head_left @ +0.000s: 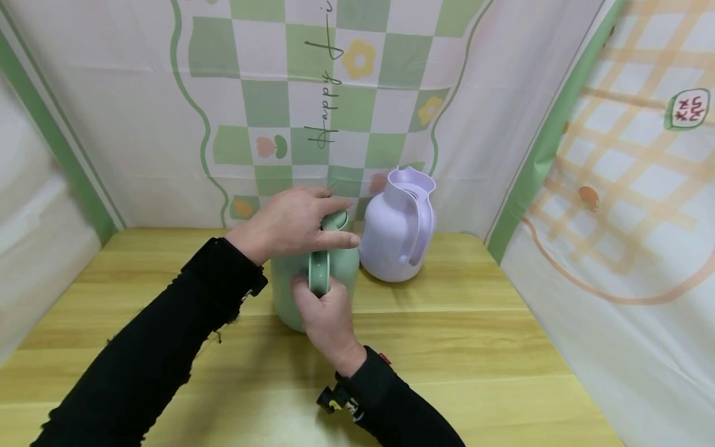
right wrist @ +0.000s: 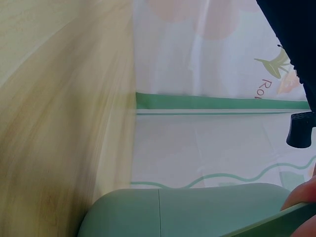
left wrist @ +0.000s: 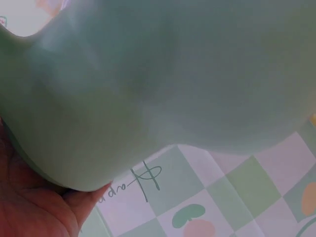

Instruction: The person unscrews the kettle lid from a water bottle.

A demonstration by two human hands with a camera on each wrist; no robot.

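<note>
A pale green thermos jug (head_left: pixel 285 292) stands upright on the wooden table, its handle facing me. My right hand (head_left: pixel 329 316) grips the lower part of the handle (head_left: pixel 319 270) with the thumb over it. Across the jug's top lies my left hand (head_left: pixel 290 220), thumb and index finger spread to either side of the lid (head_left: pixel 336 220). In the left wrist view the jug's smooth side (left wrist: pixel 163 84) fills most of the picture, with the left hand (left wrist: pixel 39 202) holding round the top rim. The right wrist view shows the jug's lower body (right wrist: pixel 197 207).
A lilac jug (head_left: pixel 388 242) with a fluted spout stands on the table (head_left: pixel 447 347), just right of the green one and near the back edge. Printed cloth (head_left: pixel 313 105) hangs behind the table and along both sides.
</note>
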